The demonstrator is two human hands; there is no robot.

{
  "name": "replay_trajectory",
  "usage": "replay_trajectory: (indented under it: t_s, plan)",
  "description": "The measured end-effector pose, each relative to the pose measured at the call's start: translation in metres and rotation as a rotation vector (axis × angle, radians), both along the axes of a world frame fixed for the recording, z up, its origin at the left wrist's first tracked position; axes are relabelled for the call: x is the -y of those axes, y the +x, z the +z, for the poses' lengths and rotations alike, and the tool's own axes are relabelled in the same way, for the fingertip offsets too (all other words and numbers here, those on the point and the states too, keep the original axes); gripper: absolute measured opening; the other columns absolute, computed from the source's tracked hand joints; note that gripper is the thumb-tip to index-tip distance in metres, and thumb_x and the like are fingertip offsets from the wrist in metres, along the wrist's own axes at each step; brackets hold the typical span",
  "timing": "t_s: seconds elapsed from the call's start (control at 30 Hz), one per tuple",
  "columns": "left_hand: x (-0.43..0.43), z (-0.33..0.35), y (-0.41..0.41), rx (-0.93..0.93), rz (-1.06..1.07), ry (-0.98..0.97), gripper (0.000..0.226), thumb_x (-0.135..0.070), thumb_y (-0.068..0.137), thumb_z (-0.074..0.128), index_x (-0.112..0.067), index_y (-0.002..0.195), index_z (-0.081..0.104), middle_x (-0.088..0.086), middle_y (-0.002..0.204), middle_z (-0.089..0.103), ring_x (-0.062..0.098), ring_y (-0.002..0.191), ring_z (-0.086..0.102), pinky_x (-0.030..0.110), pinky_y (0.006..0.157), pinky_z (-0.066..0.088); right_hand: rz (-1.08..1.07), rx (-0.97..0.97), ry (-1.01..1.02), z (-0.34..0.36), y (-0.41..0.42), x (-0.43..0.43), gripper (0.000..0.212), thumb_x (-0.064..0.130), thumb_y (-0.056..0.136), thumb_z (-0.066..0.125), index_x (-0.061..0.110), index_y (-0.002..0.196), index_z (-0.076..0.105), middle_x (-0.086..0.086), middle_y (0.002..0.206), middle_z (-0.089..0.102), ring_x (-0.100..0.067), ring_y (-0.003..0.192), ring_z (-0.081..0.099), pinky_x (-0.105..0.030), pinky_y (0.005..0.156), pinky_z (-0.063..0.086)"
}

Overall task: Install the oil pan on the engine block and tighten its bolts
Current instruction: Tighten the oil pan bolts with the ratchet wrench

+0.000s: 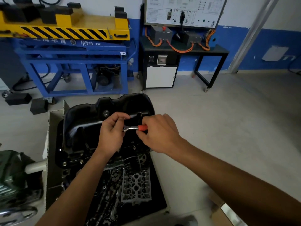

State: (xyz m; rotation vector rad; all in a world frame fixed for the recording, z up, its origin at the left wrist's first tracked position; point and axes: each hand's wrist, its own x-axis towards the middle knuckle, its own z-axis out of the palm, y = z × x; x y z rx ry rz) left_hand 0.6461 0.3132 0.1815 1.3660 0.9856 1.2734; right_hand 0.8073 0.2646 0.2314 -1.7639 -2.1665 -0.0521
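– Above the oil pan (84, 118), at mid-scene: what do the hands hold?

– A small ratchet wrench (131, 128). Fingers (120, 117) of the left hand (112, 132) pinch its steel head; the right hand (160, 132) curls round the red handle (142, 127). Whether a socket is fitted cannot be told.

– What could go wrong?

– Probably a half-seated socket, which would slip and round a bolt head. Tightening one side first might also pull the flange down unevenly and cause a leak.

– Where does the pan lie relative to the fingers?

– Directly beneath and beyond them, not touched. It sits sump-up on the engine block (73, 160), its deep end far, with flange bolts (64, 163) visible at near left. The tool hovers clear of all of these.
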Motion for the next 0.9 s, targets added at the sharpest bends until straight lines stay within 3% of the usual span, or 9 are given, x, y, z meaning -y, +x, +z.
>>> replay_trajectory:
  t_s: [0.2, 0.33, 0.5, 0.67, 0.9]
  plan:
    - [0.002, 0.008, -0.002, -0.015, 0.034, -0.117, 0.032, -0.004, 0.102, 0.043, -0.013, 0.086, 0.069, -0.007, 0.049, 0.043, 0.012, 0.045, 0.032, 0.028, 0.049, 0.028, 0.069, -0.028, -0.046, 0.007, 0.005, -0.003, 0.024, 0.041, 0.088, 0.063, 0.019, 0.077, 0.06, 0.01, 0.062, 0.047, -0.016, 0.059, 0.046, -0.03, 0.061, 0.033]
    - [0.009, 0.015, -0.005, 0.005, -0.082, -0.134, 0.028, -0.009, 0.102, 0.051, -0.014, 0.082, 0.069, -0.01, 0.059, 0.055, 0.002, 0.047, 0.044, 0.017, 0.045, 0.034, 0.134, -0.128, -0.173, 0.012, 0.013, -0.009, 0.016, 0.033, 0.087, 0.071, 0.018, 0.09, 0.072, 0.005, 0.071, 0.062, -0.016, 0.065, 0.057, -0.035, 0.063, 0.049]
    - [0.014, 0.024, -0.015, 0.084, -0.18, -0.112, 0.024, -0.025, 0.095, 0.06, -0.024, 0.074, 0.072, -0.005, 0.052, 0.042, 0.009, 0.045, 0.03, 0.026, 0.047, 0.023, 0.172, -0.269, -0.163, 0.02, 0.015, -0.017, 0.011, 0.027, 0.085, 0.076, 0.019, 0.092, 0.076, 0.0, 0.077, 0.07, -0.018, 0.069, 0.063, -0.042, 0.067, 0.054]
    - [0.01, 0.032, -0.039, 0.16, -0.132, -0.049, 0.029, -0.024, 0.096, 0.052, -0.021, 0.076, 0.072, -0.007, 0.054, 0.046, 0.007, 0.044, 0.03, 0.022, 0.047, 0.026, 0.247, -0.349, -0.141, 0.024, -0.002, -0.017, 0.013, 0.029, 0.083, 0.079, 0.02, 0.092, 0.076, 0.005, 0.074, 0.069, -0.011, 0.063, 0.062, -0.04, 0.062, 0.053]
    - [0.015, 0.023, -0.066, 0.102, -0.016, -0.05, 0.042, -0.017, 0.106, 0.042, -0.023, 0.077, 0.071, -0.005, 0.063, 0.046, 0.006, 0.05, 0.034, 0.016, 0.051, 0.033, 0.324, -0.351, -0.182, 0.017, -0.03, -0.02, 0.014, 0.032, 0.084, 0.077, 0.02, 0.091, 0.075, 0.004, 0.073, 0.069, -0.014, 0.064, 0.064, -0.044, 0.064, 0.054]
